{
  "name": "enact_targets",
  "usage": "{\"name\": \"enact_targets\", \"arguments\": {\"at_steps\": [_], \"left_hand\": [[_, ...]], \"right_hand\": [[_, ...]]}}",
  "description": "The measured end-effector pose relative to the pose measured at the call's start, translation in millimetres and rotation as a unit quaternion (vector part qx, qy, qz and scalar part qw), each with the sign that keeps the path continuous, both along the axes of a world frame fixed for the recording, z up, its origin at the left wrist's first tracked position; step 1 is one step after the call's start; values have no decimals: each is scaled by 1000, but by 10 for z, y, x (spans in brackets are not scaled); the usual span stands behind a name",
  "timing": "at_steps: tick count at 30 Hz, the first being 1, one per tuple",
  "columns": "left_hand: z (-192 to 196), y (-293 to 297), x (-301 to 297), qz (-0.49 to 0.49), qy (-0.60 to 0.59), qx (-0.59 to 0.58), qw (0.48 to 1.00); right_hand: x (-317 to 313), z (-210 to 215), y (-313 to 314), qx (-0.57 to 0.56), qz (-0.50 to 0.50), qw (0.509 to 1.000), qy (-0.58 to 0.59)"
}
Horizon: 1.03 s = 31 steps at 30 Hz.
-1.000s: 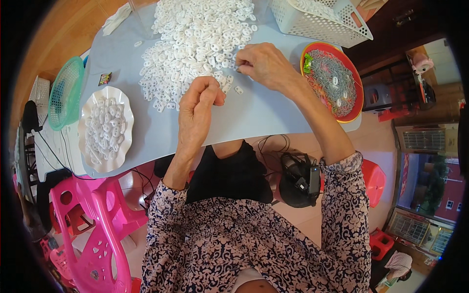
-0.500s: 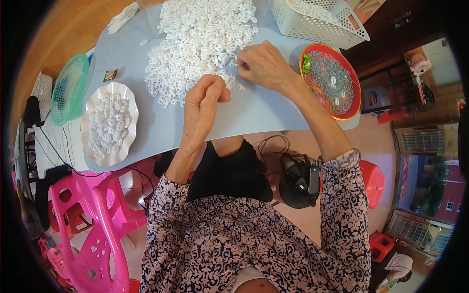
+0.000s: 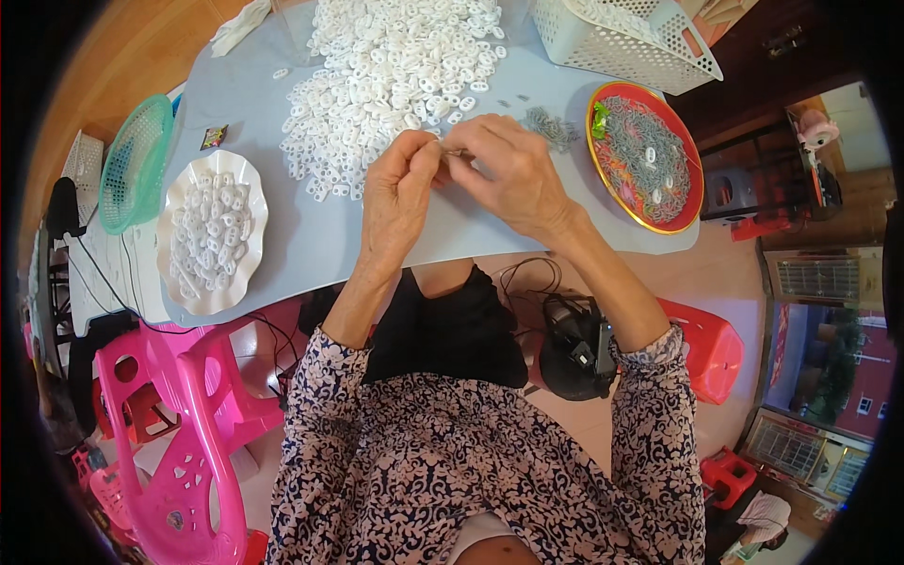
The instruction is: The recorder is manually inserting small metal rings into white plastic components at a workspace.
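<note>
My left hand (image 3: 398,193) and my right hand (image 3: 506,171) meet fingertip to fingertip over the grey table (image 3: 311,235). Between them they pinch a small white plastic piece (image 3: 443,151) with a thin metal part; which hand holds which is hard to tell. Just beyond the fingers lies a big heap of white plastic rings (image 3: 395,66). A small pile of grey metal bits (image 3: 549,124) sits to the right of my right hand.
A white scalloped plate (image 3: 176,273) holds several white pieces at the left. A red round tray (image 3: 692,188) of grey metal parts lies at the right. A white basket (image 3: 626,42), a green basket (image 3: 132,160), pink stools (image 3: 179,414) and a red stool (image 3: 711,348) surround the table.
My hands drew back from the heap toward me and came together, fingertips now pinched on one small piece. The view shifted, so the table sits further right.
</note>
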<state>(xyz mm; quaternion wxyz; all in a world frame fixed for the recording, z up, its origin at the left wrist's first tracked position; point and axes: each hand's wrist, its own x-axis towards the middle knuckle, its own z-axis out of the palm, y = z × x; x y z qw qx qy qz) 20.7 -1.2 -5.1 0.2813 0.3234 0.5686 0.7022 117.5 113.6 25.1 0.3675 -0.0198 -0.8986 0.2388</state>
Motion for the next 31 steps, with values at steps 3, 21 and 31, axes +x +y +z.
{"name": "enact_targets", "arguments": {"at_steps": [3,21,31], "left_hand": [[-4,-1,20,-2,0,-5,1000],[49,-32,34,11,-67,17,998],[21,-81,5,33,-96,60,993]], "right_hand": [[78,36,32,-179,3,983,-32],[-20,16,393,-225,-64,969,-83],[-142,5,463,46,12,962,-269]]}}
